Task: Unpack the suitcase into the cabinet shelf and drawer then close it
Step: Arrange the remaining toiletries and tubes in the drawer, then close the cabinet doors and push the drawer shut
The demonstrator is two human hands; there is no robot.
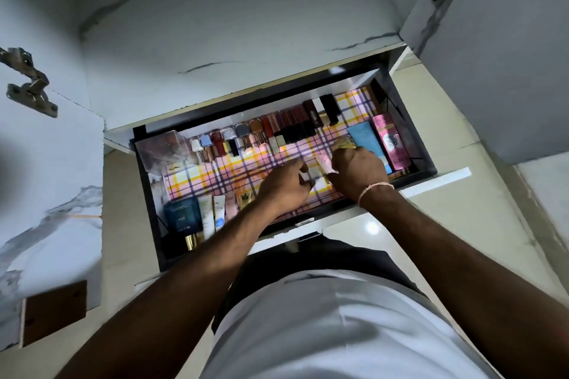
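No legible text: lettering on the blue box (181, 215) and pink box (391, 141) too blurred.

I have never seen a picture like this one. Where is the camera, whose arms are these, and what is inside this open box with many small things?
There is no machine here. The one picture comes from a camera worn on a person's head, looking down, so the arms are that person's own. The box is a pulled-out cabinet drawer lined with checked paper. Along its far side stands a row of small cosmetic bottles. At the right lie a blue tube and a pink box; near the front left is a dark blue box. The left hand and the right hand, which wears a wrist thread, are curled around small items in the middle; what these are is too blurred to tell.
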